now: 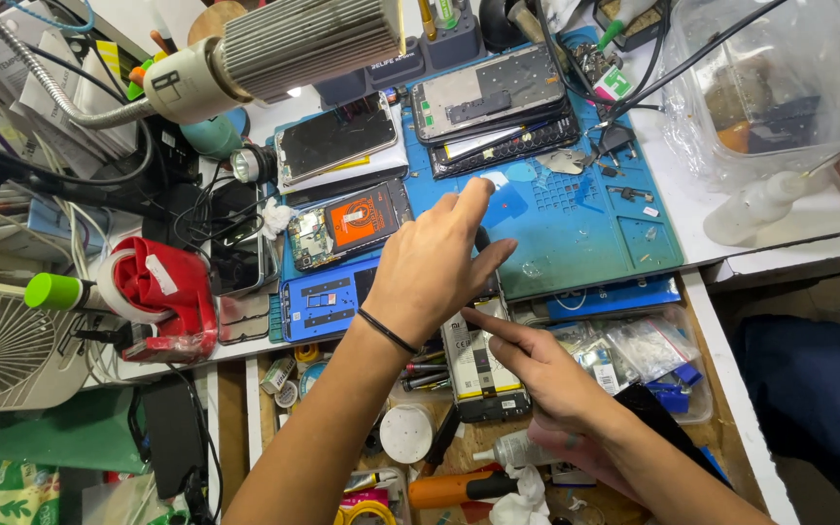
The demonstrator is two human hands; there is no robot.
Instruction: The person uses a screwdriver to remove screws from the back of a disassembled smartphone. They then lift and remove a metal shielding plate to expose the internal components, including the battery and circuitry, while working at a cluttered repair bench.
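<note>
We note a red tape dispenser [162, 297] at left, a white fan [2, 350] lower left, a clear plastic tub [780, 87] upper right.

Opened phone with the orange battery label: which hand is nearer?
Left. The left hand hovers just right of the opened phone, fingers spread. The right hand sits lower and farther right, over another phone.

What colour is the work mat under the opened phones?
Blue: the work mat shows best in the head view, beyond the left hand.
</note>
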